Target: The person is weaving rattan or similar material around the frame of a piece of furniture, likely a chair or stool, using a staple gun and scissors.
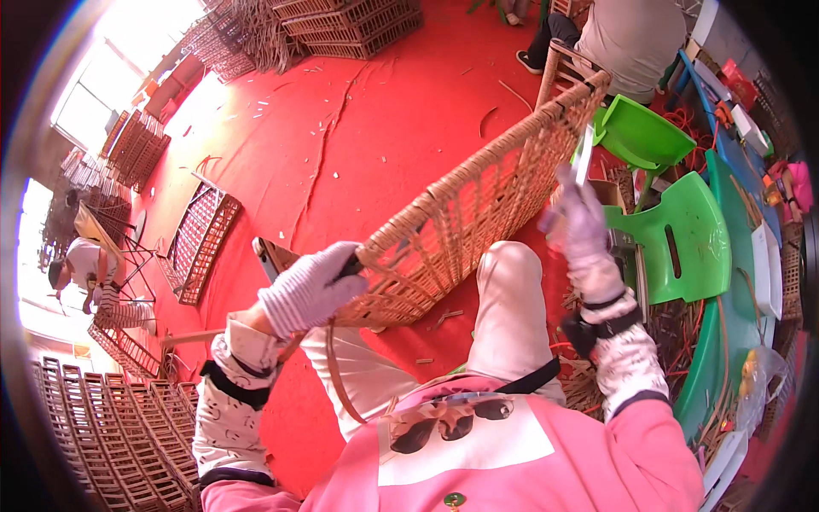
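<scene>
A long woven rattan panel with a wrapped rim slants across my lap, rising from lower left to upper right. My left hand, in a pale striped glove, is closed around its near left corner, by a dark end piece. My right hand, gloved too and smeared by motion, is closed beside the panel's far right part. Out of its top sticks a pale, flat, blade-like tool; its exact kind is unclear. A loose rattan strip hangs below my left hand.
Green plastic chairs stand at right, beside a long table edge. Another woven panel lies on the red floor covering. Stacked rattan frames fill the lower left. One person sits at upper right, another at far left.
</scene>
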Demonstrator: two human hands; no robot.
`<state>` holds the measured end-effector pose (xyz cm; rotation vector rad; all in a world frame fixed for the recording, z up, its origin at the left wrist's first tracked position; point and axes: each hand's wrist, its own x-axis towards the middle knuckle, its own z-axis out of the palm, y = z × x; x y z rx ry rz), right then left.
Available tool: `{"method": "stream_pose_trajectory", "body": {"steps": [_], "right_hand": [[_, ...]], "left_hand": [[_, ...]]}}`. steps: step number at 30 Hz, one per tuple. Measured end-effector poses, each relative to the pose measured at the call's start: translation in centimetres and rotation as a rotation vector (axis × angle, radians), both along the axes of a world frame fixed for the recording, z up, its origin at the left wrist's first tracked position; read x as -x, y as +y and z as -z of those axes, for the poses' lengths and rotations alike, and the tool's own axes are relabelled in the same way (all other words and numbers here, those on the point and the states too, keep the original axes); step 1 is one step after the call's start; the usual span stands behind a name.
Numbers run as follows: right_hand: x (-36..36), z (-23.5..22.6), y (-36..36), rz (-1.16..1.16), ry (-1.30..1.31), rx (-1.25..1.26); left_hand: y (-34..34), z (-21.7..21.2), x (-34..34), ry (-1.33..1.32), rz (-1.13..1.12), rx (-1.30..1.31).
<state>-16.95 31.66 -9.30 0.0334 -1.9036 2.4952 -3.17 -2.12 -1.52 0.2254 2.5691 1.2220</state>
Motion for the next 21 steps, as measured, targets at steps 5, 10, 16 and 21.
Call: {"method": "stream_pose_trajectory", "body": {"steps": [5, 10, 16, 21], "right_hand": [[1.3, -2.4, -6.9, 0.032, 0.071, -0.011], [6.4, -3.4, -8.4, -0.146, -0.058, 0.005], [-0.8, -3.1, -4.8, -0.653, -0.24, 0.47], [-11.6, -4.3, -2.5, -0.949, -0.686, 0.097]], "left_hand": [[2.6, -0.3, -2.8, 0.061, -0.082, 0.011], [8.4, -1.9, -2.7, 0.007, -0.252, 0.017], [7.0, -2.8, 0.1, -0.265, -0.524, -0.399], [8.3, -1.1, 1.0, -0.019, -0.362, -0.08]]}}
